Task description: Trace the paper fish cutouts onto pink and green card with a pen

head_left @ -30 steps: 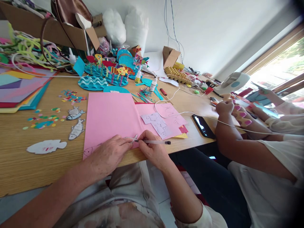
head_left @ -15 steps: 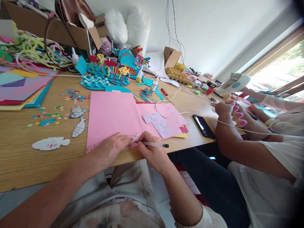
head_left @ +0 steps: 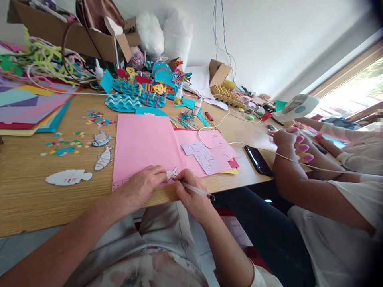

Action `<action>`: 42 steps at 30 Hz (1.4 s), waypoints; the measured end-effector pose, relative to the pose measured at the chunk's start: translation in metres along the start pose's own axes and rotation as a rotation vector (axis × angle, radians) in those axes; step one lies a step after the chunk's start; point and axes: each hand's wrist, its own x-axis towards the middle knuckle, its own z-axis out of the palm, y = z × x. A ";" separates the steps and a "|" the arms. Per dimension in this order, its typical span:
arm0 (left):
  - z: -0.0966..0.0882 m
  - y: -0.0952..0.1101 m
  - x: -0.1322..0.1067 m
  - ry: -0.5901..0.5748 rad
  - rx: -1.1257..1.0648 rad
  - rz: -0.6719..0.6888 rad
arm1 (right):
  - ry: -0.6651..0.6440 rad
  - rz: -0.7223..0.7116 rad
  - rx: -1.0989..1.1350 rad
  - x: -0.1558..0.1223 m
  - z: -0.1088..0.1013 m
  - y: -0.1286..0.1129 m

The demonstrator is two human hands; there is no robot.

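Note:
On a large pink sheet [head_left: 145, 143] at the table's front edge, my left hand [head_left: 143, 182] presses down a small white paper fish cutout [head_left: 172, 173]. Only its forked tail shows past my fingertips; the rest is under the hand. My right hand [head_left: 193, 195] pinches a pen [head_left: 199, 191] with a clear barrel and dark end, its tip beside the tail. A fish outline [head_left: 117, 184] is drawn at the sheet's lower left corner, partly covered by my left forearm. To the left lie a white fish cutout [head_left: 68, 177] and a grey-striped fish cutout [head_left: 103, 158].
Confetti dots [head_left: 67, 147] lie left of the sheet, and drawn-on lilac paper [head_left: 202, 155] lies right. A phone [head_left: 257, 160] sits near the table edge, with a white cable [head_left: 263, 147] across it. Glue bottles [head_left: 196, 107] and blue fish crafts [head_left: 151, 93] stand behind. A co-worker's hands [head_left: 287, 139] are at right.
The pen's rear end has swung down toward me, and its tip stays by the fish's tail. My left hand keeps its place on the cutout. The whole view has shifted slightly.

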 end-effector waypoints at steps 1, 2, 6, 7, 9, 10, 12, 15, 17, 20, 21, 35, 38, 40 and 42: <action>0.000 0.000 0.000 -0.001 0.002 -0.006 | 0.015 -0.004 -0.009 -0.001 0.001 0.001; 0.000 0.000 0.000 -0.006 0.004 -0.010 | 0.027 -0.008 -0.016 -0.003 0.003 0.001; 0.001 -0.001 -0.001 -0.015 0.009 -0.009 | 0.041 -0.003 -0.023 -0.007 0.006 0.001; 0.001 -0.002 -0.001 -0.010 0.010 -0.007 | 0.040 0.002 -0.022 -0.007 0.007 0.001; 0.002 -0.002 -0.002 0.003 0.011 0.002 | 0.034 0.005 -0.009 -0.008 0.007 0.000; 0.002 -0.002 -0.002 0.009 0.011 0.009 | 0.026 0.003 0.003 -0.007 0.006 -0.001; 0.003 -0.003 -0.002 0.018 0.012 0.018 | 0.010 -0.007 0.038 -0.006 0.005 -0.002; 0.003 -0.003 -0.002 0.019 0.010 0.023 | 0.003 0.018 0.096 -0.004 0.001 -0.003; 0.003 -0.003 -0.001 0.016 0.007 0.024 | 0.021 0.055 0.105 -0.002 -0.001 -0.001; 0.003 -0.003 -0.001 0.016 0.004 0.023 | 0.042 0.081 0.089 0.001 -0.002 0.002; 0.003 -0.003 -0.001 0.019 0.005 0.023 | 0.044 0.080 0.083 0.002 -0.002 0.003; 0.003 -0.004 0.000 0.003 -0.036 0.011 | 0.032 0.034 0.086 0.001 0.000 0.003; 0.000 -0.002 0.001 -0.028 -0.040 -0.015 | 0.024 0.026 0.084 0.000 0.001 0.001; -0.002 0.000 0.002 -0.042 -0.040 -0.026 | 0.022 0.025 0.078 0.000 0.001 0.000; -0.002 0.001 0.002 -0.047 -0.039 -0.032 | 0.020 0.029 0.070 0.000 0.002 -0.001</action>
